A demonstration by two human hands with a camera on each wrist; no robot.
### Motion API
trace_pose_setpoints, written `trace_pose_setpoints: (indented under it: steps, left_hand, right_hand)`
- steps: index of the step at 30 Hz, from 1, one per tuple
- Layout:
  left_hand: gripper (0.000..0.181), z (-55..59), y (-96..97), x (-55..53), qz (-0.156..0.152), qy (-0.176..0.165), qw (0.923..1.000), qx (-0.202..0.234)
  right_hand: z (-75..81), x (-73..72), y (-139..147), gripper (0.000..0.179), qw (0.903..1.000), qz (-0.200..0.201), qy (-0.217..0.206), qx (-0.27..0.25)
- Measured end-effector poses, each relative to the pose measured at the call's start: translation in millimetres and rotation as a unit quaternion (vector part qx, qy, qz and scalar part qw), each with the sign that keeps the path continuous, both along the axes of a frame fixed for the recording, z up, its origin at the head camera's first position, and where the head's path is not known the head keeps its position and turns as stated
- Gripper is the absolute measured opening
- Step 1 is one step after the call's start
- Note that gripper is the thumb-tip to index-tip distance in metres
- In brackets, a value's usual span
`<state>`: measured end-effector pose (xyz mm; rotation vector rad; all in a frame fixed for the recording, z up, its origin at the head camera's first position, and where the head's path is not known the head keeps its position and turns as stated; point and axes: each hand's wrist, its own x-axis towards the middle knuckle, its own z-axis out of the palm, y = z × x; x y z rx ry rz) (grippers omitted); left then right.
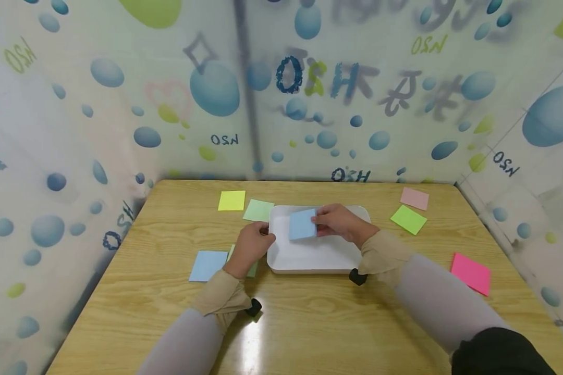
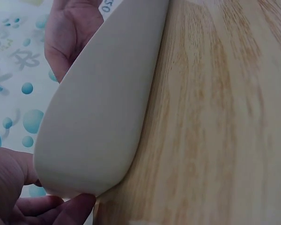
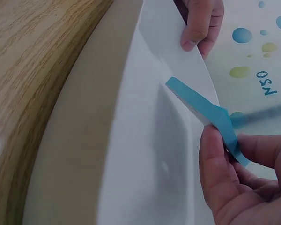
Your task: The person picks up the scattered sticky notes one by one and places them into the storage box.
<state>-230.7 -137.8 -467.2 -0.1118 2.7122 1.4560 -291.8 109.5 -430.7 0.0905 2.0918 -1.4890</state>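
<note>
A blue sticky-note pad (image 1: pixel 302 224) is pinched between the thumb and fingers of my right hand (image 1: pixel 340 224), above the white tray (image 1: pixel 281 260). The right wrist view shows the blue pad (image 3: pixel 196 101) edge-on, tilted over the tray's inside. At the tray's left end, my left hand (image 1: pixel 251 249) grips the rim, its thumb over the edge. Seen from the left wrist, the left hand's fingers (image 2: pixel 77 208) touch the tray's outer wall (image 2: pixel 98 103) at the corner. Partly hidden behind the left hand lies a green note (image 1: pixel 253 269).
On the wooden table (image 1: pixel 309 323) lie a yellow note (image 1: pixel 232 200), a pale green note (image 1: pixel 259 210) and a light blue note (image 1: pixel 208 266) to the left. To the right are a pink note (image 1: pixel 414 198), a bright green note (image 1: pixel 408 220) and a hot-pink pad (image 1: pixel 471 274).
</note>
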Motion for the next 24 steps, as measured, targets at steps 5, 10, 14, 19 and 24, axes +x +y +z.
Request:
trace_pose_setpoints:
  steps: [5, 10, 14, 19, 24]
  left_hand:
    - [0.040, -3.4, 0.5, -1.7, 0.001, -0.002, 1.0000, -0.004]
    - [0.040, -4.6, 0.8, -3.5, 0.001, -0.005, 1.0000, -0.004]
    - [0.040, -5.2, 0.5, -4.3, 0.004, -0.004, 1.0000, -0.001]
    - [0.042, -5.6, -0.4, -3.8, 0.000, -0.005, 1.0000, 0.001]
    - [0.042, -7.0, -1.4, -4.2, -0.001, -0.005, 1.0000, 0.003]
  right_hand:
    - [-7.1, -3.7, -3, 0.036, 0.9998, -0.008, -0.018, -0.004]
    - [-11.4, -6.0, -7, 0.031, 0.9996, -0.017, -0.023, -0.005]
    - [-13.3, -6.9, -10, 0.027, 0.9994, -0.018, -0.024, -0.014]
    - [-14.7, -7.2, -16, 0.022, 0.9996, -0.015, -0.022, -0.013]
    - [-16.4, -6.3, -22, 0.020, 0.9999, 0.001, -0.012, -0.005]
